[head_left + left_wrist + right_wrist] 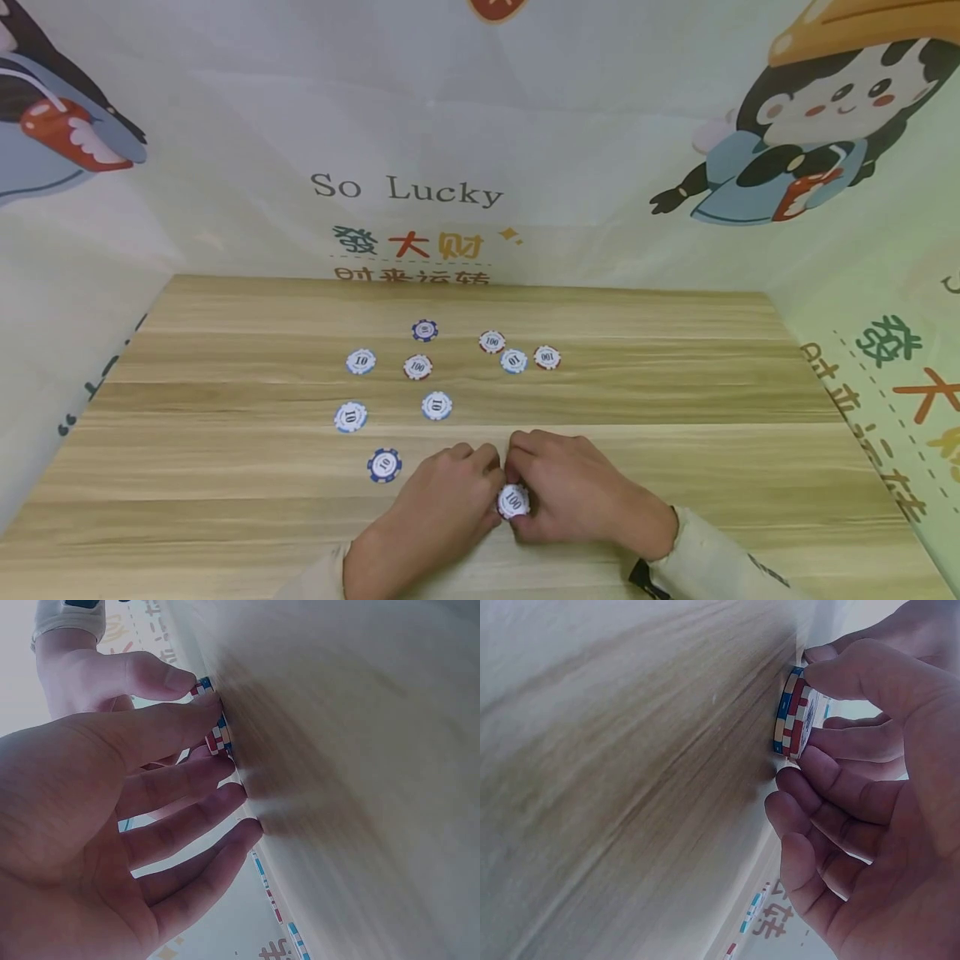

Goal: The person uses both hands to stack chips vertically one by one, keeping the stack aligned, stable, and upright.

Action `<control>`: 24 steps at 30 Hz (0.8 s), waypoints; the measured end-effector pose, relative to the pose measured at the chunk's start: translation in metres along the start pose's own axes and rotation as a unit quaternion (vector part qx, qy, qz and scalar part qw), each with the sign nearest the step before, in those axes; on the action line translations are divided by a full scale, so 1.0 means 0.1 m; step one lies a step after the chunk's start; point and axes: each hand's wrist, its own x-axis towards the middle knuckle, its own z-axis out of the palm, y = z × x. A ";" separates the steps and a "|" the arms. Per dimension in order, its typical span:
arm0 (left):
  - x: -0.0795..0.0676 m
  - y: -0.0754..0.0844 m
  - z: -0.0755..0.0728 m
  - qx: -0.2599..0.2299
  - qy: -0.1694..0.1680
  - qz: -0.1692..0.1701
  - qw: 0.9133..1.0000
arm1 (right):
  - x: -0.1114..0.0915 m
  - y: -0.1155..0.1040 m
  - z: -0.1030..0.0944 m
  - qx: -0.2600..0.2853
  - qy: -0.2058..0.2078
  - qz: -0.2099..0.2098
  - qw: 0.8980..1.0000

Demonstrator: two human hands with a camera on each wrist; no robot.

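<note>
Left hand [446, 490] and right hand [564, 487] gripping stacked chips [513, 502].
Red edging over blue; loose chips [437, 406] beyond and left of the hands.

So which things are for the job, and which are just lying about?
In the job: left hand, right hand, the chip stack they hold.

Just lying about: nine loose chips, untouched, though perhaps part of the job too.

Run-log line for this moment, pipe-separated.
left hand: pinches chip stack | right hand: pinches same | top chip: marked 100, red-white edge | lower chip: blue-cream edge | other chips: spread on table
</note>
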 end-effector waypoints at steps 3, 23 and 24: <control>0.00 0.00 0.00 0.001 0.001 0.000 1.000 | 0.00 0.00 0.00 0.001 -0.003 0.003 1.000; 0.01 0.00 -0.01 -0.002 -0.010 -0.002 1.000 | -0.04 0.09 -0.12 0.046 -0.016 0.035 0.998; 0.01 0.00 -0.01 -0.002 -0.009 -0.001 1.000 | -0.04 0.10 -0.14 0.049 -0.018 0.039 0.998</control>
